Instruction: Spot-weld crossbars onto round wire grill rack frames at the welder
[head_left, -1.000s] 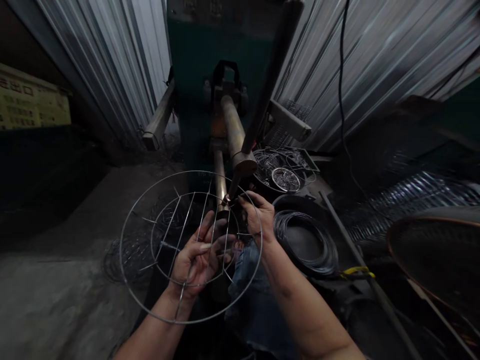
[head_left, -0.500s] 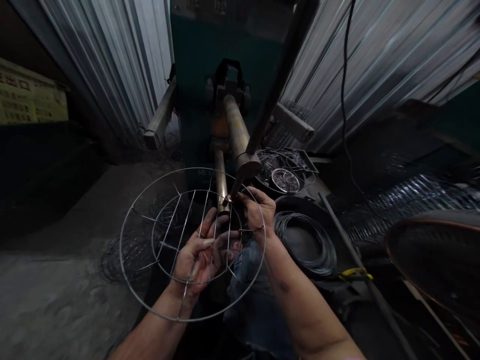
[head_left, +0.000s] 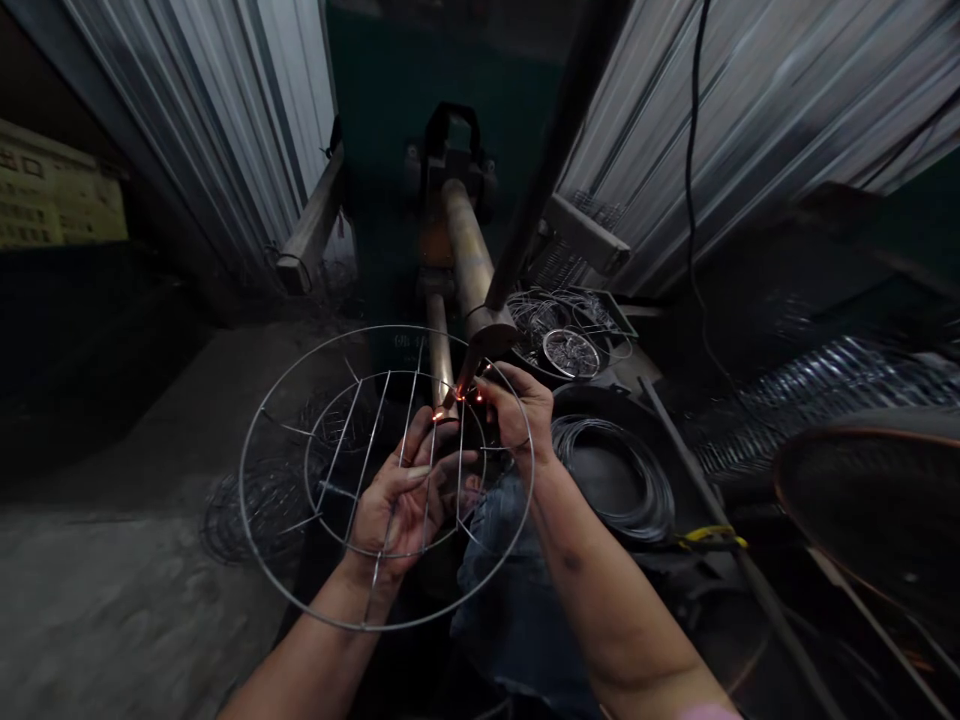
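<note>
A round wire rack [head_left: 262, 572], with two rings and several straight bars, is tilted in front of me at the spot-welding machine. From beneath, my left hand [head_left: 401, 500] grips its inner part, thumb and fingers closed around the bars. My right hand [head_left: 523, 408] is pinched at the rack's right side, close to the welding tips; what lies between its fingertips is hidden. The upper electrode [head_left: 470, 368] comes down onto the rack over the lower brass-coloured arm [head_left: 440, 345]. Orange sparks [head_left: 460, 398] glow where they meet.
A coil of wire [head_left: 622, 480] lies right of my knee, below a container of wire pieces [head_left: 571, 352]. More wire rings [head_left: 251, 510] rest on the floor at left. A metal bar [head_left: 705, 490] and a round rimmed object [head_left: 870, 440] stand at right; a yellow crate [head_left: 60, 195] is far left.
Bright sparks have appeared at the electrode tips and beside my right fingers. The rack and both hands have stayed nearly in place; the view has shifted slightly.
</note>
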